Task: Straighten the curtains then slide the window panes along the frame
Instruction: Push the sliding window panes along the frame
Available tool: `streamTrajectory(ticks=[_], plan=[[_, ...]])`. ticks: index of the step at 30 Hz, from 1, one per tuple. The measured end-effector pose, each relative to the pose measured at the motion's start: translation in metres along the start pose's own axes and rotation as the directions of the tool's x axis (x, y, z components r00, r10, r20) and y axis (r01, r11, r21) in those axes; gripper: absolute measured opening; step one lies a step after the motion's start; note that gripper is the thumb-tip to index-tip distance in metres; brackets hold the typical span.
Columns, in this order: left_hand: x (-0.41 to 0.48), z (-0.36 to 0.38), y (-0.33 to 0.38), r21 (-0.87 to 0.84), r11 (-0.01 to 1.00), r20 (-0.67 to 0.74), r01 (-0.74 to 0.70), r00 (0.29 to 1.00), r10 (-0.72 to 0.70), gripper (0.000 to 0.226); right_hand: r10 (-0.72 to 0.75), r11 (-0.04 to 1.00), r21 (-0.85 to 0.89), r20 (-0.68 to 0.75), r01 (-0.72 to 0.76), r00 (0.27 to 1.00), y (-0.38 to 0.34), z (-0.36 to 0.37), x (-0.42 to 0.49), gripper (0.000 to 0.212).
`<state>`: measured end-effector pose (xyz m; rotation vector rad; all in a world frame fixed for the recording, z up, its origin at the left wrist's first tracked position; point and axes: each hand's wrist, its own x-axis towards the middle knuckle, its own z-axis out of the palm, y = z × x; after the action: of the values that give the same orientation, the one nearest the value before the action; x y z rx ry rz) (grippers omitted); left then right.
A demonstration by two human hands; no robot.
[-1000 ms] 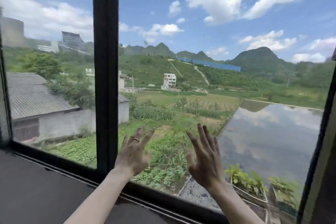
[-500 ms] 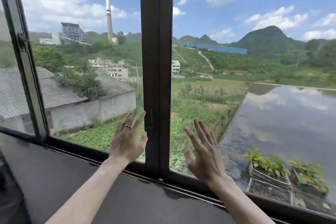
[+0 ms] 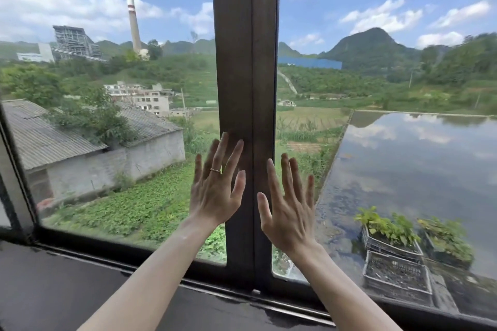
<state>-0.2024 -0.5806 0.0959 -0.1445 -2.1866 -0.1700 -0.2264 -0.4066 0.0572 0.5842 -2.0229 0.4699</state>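
Both your grips are wide open, fingers straight and spread, holding nothing. Your left grip [image 3: 215, 196] has its palm over the left pane [image 3: 121, 158] and its longer fingertips on the dark upright stile [image 3: 246, 62] at the middle of the window frame [image 3: 107, 250]. Your right grip [image 3: 289, 209] has thumb and forefinger across the stile's right edge, with the other fingers over the right pane [image 3: 403, 169]. I cannot tell whether your palms actually press the glass. No curtain is in view. Expect the panes to feel heavy and rigid, and to move only sideways along the frame's bottom edge. The glass is slick and breakable, so flat palms may skid on it. The stile's edge, low down, looks the surer place to push.
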Motion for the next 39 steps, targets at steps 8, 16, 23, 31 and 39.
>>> streamTrajectory(ticks=[8,16,23,31,39], plan=[[0.014,0.045,-0.028,-0.094,0.986,-0.17,-0.141,0.978,0.124,0.057,0.032,0.986,-0.159,-0.094,-0.047,0.995,0.007,0.041,0.003,0.067],[0.018,0.067,-0.043,-0.074,0.968,-0.3,-0.24,0.931,0.208,0.056,-0.111,0.947,-0.317,-0.199,0.043,0.974,0.025,0.052,0.003,0.066],[0.017,0.069,-0.053,-0.066,0.949,-0.305,-0.309,0.911,0.276,0.056,-0.094,0.938,-0.346,-0.193,0.022,0.977,0.036,0.047,0.001,0.065],[0.014,0.069,-0.059,-0.073,0.948,-0.334,-0.311,0.903,0.271,0.055,-0.018,0.925,-0.379,-0.097,-0.02,0.995,0.059,0.018,-0.009,0.064],[0.014,0.069,-0.061,-0.081,0.944,-0.35,-0.321,0.896,0.275,0.056,0.123,0.893,-0.435,-0.006,-0.113,0.992,0.083,-0.019,-0.023,0.064]])
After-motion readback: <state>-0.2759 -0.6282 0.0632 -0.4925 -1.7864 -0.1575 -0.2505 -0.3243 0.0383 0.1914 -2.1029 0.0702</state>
